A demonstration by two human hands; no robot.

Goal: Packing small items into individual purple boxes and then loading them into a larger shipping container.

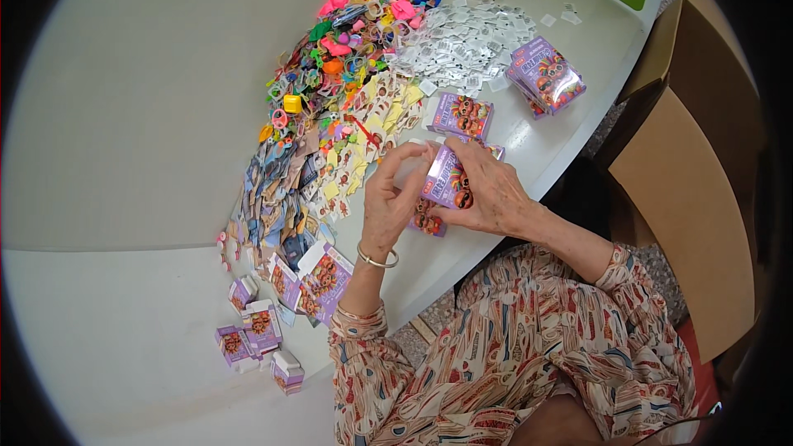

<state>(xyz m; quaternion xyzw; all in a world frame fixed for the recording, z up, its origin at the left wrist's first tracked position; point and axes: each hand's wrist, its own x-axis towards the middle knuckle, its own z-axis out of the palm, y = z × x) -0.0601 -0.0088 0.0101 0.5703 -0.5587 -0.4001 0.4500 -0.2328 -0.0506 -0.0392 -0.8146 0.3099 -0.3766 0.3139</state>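
Note:
My right hand (489,190) grips a small purple printed carton (447,177) just above the white table (124,116). My left hand (391,196) pinches the carton's open end flap with thumb and fingers. A silver bangle sits on my left wrist. Another purple carton (428,222) lies under my hands, partly hidden. Both sleeves are patterned in red and cream.
Behind my hands lie a finished purple carton (461,114), a stack of them (547,74), a heap of silver sachets (467,45), colourful plastic toys (351,49) and printed cards (285,190). Flat and folded cartons (264,326) sit near left. Brown cardboard boxes (694,198) stand right.

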